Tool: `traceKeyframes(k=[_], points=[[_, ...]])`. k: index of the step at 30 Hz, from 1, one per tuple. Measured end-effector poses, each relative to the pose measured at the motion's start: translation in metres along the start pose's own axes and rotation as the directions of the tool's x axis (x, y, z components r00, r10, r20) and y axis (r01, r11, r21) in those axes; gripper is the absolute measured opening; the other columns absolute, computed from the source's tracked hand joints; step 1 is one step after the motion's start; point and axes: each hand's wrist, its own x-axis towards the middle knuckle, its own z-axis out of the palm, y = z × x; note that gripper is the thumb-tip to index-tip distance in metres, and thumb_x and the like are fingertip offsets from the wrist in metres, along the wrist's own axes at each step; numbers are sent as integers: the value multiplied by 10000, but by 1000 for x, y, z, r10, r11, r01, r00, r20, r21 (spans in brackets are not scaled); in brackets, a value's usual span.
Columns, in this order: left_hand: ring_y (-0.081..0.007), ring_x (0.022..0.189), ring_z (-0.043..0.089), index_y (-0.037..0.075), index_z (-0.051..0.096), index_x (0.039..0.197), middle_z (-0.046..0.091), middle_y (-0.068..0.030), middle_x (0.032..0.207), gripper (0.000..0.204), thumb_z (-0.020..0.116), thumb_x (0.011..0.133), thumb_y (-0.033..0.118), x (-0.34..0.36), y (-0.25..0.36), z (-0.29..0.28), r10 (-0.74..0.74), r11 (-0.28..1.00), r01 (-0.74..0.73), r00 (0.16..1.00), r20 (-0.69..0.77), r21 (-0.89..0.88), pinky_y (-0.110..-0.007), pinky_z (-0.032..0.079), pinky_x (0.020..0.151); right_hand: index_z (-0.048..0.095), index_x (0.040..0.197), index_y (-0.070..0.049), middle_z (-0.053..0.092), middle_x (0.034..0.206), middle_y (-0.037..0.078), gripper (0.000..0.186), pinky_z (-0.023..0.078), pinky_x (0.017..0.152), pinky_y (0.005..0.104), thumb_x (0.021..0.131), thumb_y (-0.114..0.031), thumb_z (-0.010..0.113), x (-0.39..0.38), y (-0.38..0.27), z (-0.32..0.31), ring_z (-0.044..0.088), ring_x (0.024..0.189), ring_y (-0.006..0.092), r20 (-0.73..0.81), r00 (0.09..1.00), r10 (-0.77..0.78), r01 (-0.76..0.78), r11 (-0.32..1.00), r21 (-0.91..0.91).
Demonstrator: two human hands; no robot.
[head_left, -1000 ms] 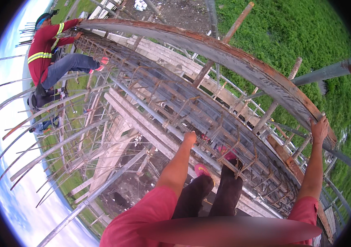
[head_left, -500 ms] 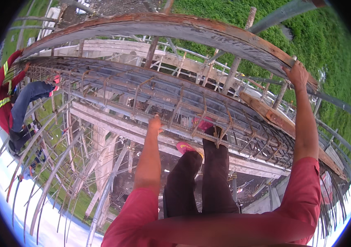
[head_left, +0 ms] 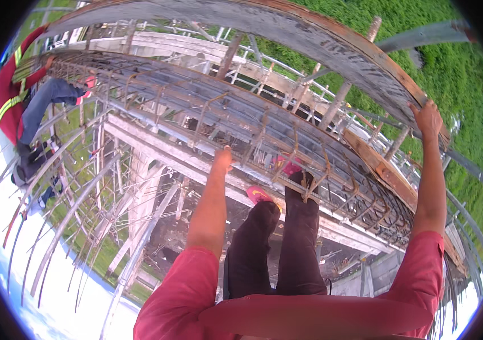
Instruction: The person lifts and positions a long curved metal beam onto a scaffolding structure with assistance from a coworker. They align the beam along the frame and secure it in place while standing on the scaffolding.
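Note:
A long formwork panel (head_left: pixel 241 22) with a rough brown edge arches across the far side of the view. My right hand (head_left: pixel 427 119) grips its edge close to the right end, fingers curled over. Below the panel runs a long cage of rusty steel reinforcing bars (head_left: pixel 213 107), set along a trough. My left hand (head_left: pixel 224 158) is closed on a steel bar at the cage's near side, though its fingertips are partly hidden. At the far left, a co-worker (head_left: pixel 14 96) in a red top with reflective stripes reaches up to the panel's other end.
My feet, in pink shoes (head_left: pixel 259 194), are at the cage's near side, high above the ground. Scaffold pipes (head_left: pixel 139 255) and long bars stand below left. A loose wooden board (head_left: pixel 383 167) lies along the cage at right. Green vegetation (head_left: pixel 445 73) spreads beyond.
The view has tilted, so the panel's middle sits higher in the picture and its right end lower. Both my hands keep their holds. The co-worker still reaches to the panel.

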Motion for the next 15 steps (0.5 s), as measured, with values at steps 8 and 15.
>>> traceKeyframes(k=[8, 15], points=[[-294, 903, 723, -4, 353, 1469, 650, -168, 1200, 630, 506, 1030, 420, -5, 10, 6, -53, 998, 53, 999, -9, -41, -550, 548, 815, 362, 1481, 59, 537, 1387, 295, 1017, 511, 1001, 490, 861, -697, 640, 40, -2, 18, 552, 1280, 414, -53, 991, 123, -127, 988, -82], [-281, 881, 719, -60, 403, 1341, 679, -198, 1105, 575, 509, 1028, 411, 47, -18, 10, 114, 985, -121, 992, 57, 123, -476, 575, 768, 159, 1586, 37, 245, 1614, 293, 1122, 290, 1207, 505, 870, -685, 632, 59, 11, 51, 254, 1499, 435, 105, 976, 189, -192, 981, 23]])
